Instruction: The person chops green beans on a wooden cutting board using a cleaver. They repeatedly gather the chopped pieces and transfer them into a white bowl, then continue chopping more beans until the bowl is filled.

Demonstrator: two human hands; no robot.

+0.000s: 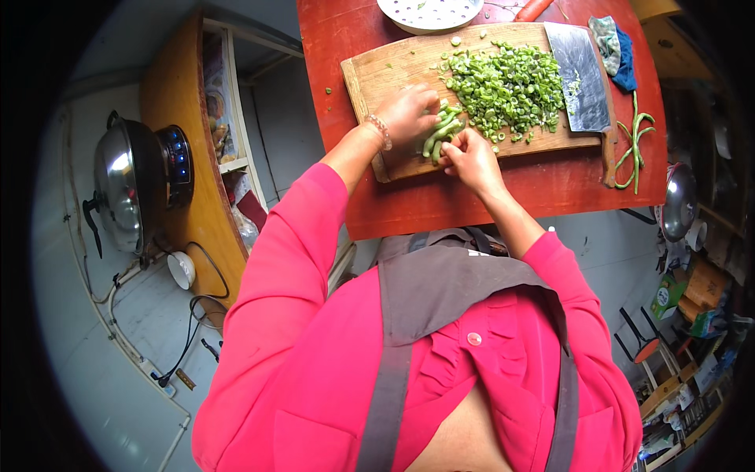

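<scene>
A small bunch of whole green beans [439, 141] lies on the left part of the wooden cutting board [389, 79]. My left hand [410, 112], with a bead bracelet at the wrist, grips the bunch from above. At the lower right of the same bunch, the fingertips of my right hand [472, 159] pinch at the bean ends; they partly hide them. Beside my hands spreads a heap of chopped green beans [507, 88]. A cleaver [578, 88] rests flat across the board's right end, bean bits stuck to its blade, its wooden handle towards me.
The board stands on a red table [413, 209]. A white perforated colander [433, 15] and a carrot [534, 9] are at the far side. Cloths [613, 53] and loose long beans [635, 141] lie right of the cleaver. On a wooden counter [177, 236] at left sits a lidded wok [121, 183].
</scene>
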